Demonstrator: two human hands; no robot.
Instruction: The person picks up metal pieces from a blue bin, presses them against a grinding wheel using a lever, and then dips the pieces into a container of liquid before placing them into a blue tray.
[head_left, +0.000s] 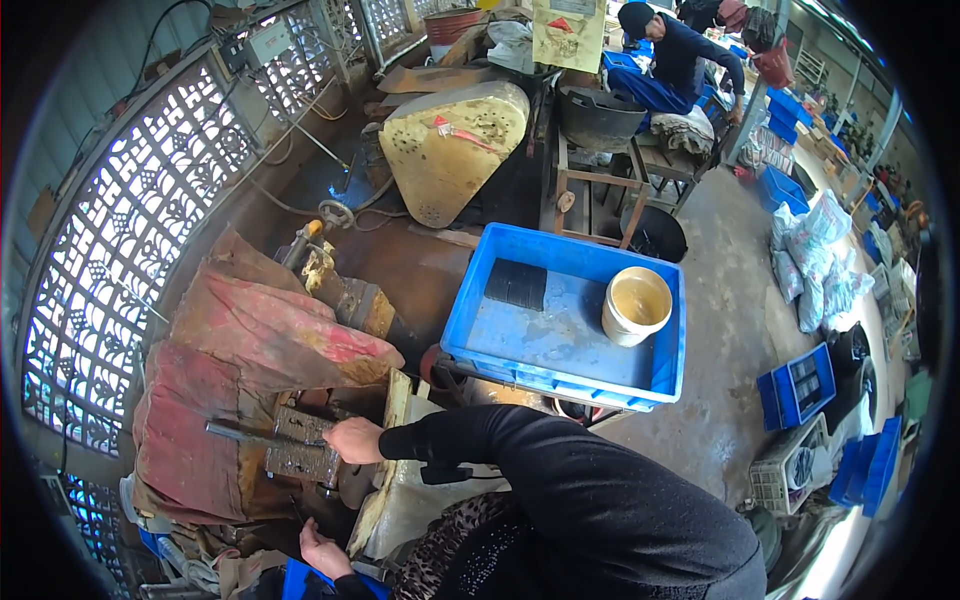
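Note:
My right hand (355,440) is closed at the near end of a wet, grey metal block (303,462); what its fingers grip is hidden. A grey metal bar (238,434) lies across that block and sticks out to the left. Lower down, my left hand (322,548) has its fingers curled beside the dark opening under the block. A thin dark piece seems to rise from its fingertips, too small to name. Stained red cloth (195,430) drapes around the block on the left and far sides.
A blue crate (470,345) stands ahead to the right, with a stack of dark strips (515,285) and a white bucket (637,305) in it. Beyond is a dirty cream machine cover (455,145). A person (680,60) works at the back. Patterned window lattice (130,250) lines the left.

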